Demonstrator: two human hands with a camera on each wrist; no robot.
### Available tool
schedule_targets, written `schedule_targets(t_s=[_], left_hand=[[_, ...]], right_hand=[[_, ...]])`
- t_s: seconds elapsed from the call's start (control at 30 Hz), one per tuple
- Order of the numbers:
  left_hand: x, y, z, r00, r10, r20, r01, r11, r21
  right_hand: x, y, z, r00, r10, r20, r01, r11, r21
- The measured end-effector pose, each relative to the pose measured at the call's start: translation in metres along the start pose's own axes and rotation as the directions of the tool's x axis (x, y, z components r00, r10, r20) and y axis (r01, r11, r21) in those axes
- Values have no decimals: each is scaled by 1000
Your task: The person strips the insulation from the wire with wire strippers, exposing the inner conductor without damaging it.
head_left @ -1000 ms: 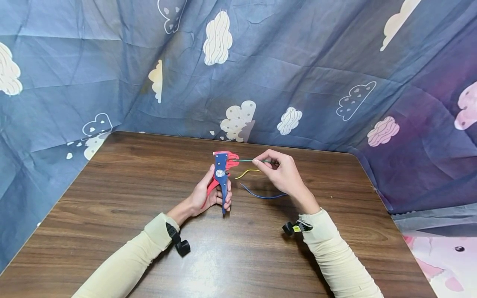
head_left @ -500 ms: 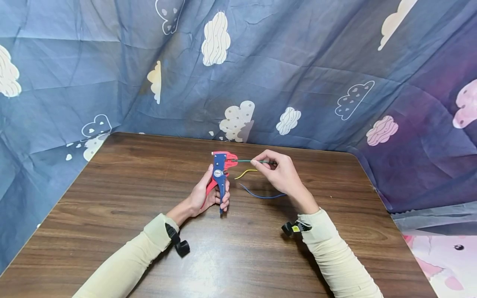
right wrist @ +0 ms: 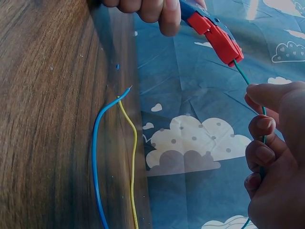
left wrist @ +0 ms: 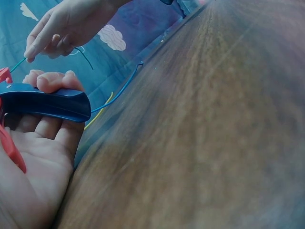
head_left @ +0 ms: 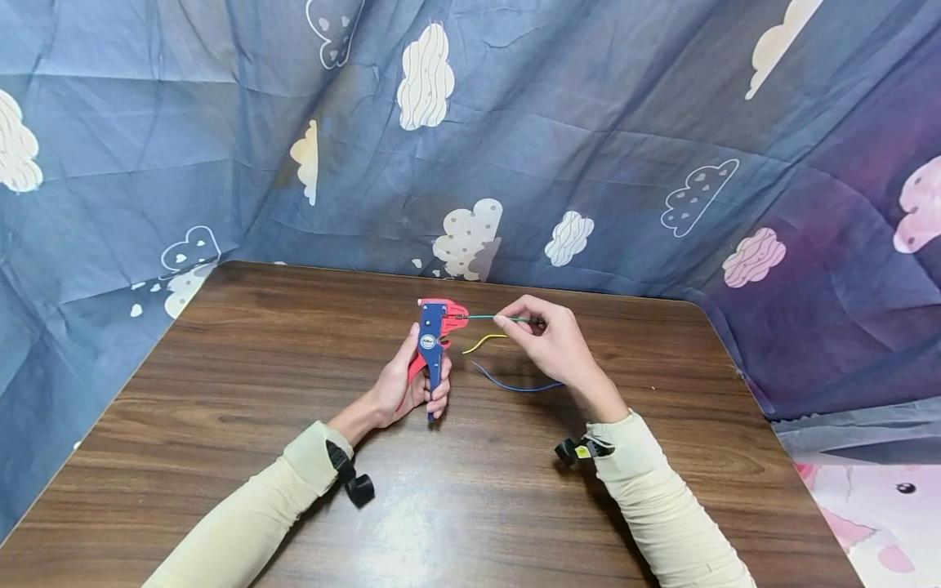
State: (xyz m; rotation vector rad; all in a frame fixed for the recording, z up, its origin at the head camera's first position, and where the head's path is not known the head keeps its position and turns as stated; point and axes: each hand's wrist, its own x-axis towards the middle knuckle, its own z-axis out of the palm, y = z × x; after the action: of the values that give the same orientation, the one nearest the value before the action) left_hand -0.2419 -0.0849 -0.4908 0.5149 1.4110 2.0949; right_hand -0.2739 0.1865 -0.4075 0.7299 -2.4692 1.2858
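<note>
A wire stripper (head_left: 434, 328) with a blue body and red jaws stands upright in my left hand (head_left: 390, 390), whose fingers curl round its blue handle (left wrist: 52, 101). The red handle lies against the palm side. From the right, a thin green wire (head_left: 481, 317) runs into the red jaws, and the right wrist view shows its end hidden inside them. My right hand (head_left: 547, 336) pinches that wire between thumb and index finger, a short way from the tool. The wire's tail passes behind the other curled fingers.
On the brown wooden table (head_left: 243, 392), a yellow wire (head_left: 485, 340) and a blue wire (head_left: 518, 388) lie beneath the right hand. One blue wire tip looks bare. A tiny blue scrap (right wrist: 117, 67) lies nearby. A cloud-patterned cloth (head_left: 353, 188) hangs behind the table.
The stripper's blue handle has swung left towards the red one as the left fingers squeeze. The tool has shifted slightly left, and the right hand with the green wire moved slightly left too.
</note>
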Motion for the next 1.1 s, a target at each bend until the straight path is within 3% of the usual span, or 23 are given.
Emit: schedule_targets(t_s=[0.7, 0.93, 1.1], left_hand=[[-2, 2, 3, 999, 25, -28, -24, 999, 33], [0, 3, 4, 996, 89, -8, -88, 995, 51], [0, 4, 4, 997, 72, -23, -71, 997, 38]], right_hand=[[-1, -1, 0, 999, 22, 37, -22, 1000, -16], [-1, 0, -1, 999, 30, 38, -29, 999, -21], [-1, 2, -1, 999, 29, 41, -28, 999, -22]])
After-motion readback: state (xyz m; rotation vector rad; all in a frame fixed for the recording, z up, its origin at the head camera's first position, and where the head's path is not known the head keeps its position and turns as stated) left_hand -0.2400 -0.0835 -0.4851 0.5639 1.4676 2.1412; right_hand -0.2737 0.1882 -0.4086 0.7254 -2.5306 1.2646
